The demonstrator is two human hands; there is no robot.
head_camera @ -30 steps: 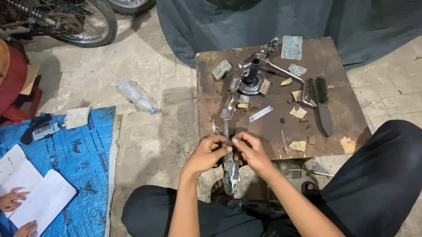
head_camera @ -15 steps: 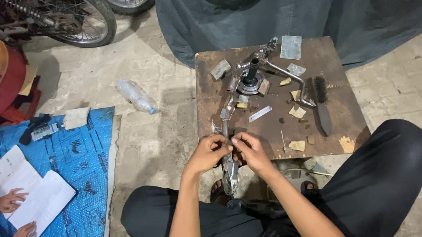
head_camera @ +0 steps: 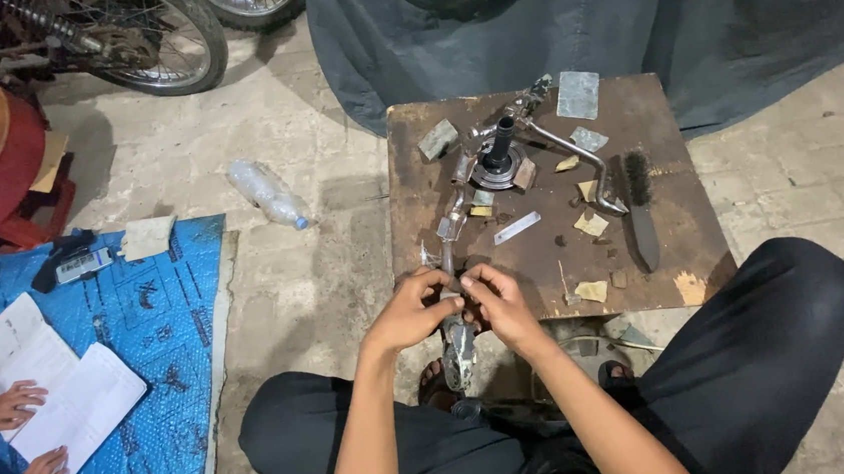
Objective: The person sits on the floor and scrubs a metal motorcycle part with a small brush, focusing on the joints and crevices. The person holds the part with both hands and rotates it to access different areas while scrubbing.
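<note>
Two hands meet at the near edge of the wooden table (head_camera: pixel 418 182), just below centre frame; the left hand (head_camera: pixel 410 313) and the right hand (head_camera: pixel 500 306) are both pinched shut on the metal lever assembly (head_camera: pixel 457 337), fingers curled tight round its narrow middle; the lower end of that part hangs off the table edge toward the lap, the upper end runs up the board toward a round hub (head_camera: pixel 499 166) with a dark post. To work this well, I'd judge, both thumbs want to stay close together so the small joint doesn't twist, with the part's weight braced against the table edge rather than carried in the fingertips; the hanging end could swing otherwise.

Textures now: the lever is dull, scuffed grey metal, slim and jointed; the table top is dark, stained, worn brown wood, chipped pale at its lower right corner; a curved steel tube (head_camera: pixel 577 160) bends across the middle; a wire brush (head_camera: pixel 640 205) with black bristles lies at right; torn tan scraps (head_camera: pixel 592 224) and a flat silver strip (head_camera: pixel 519 226) scatter about. Left of the table, a crushed clear plastic bottle (head_camera: pixel 266 193) on rough concrete; lower left, another person's hands on an open notebook (head_camera: pixel 42 387) over a blue tarp (head_camera: pixel 147 319).
</note>
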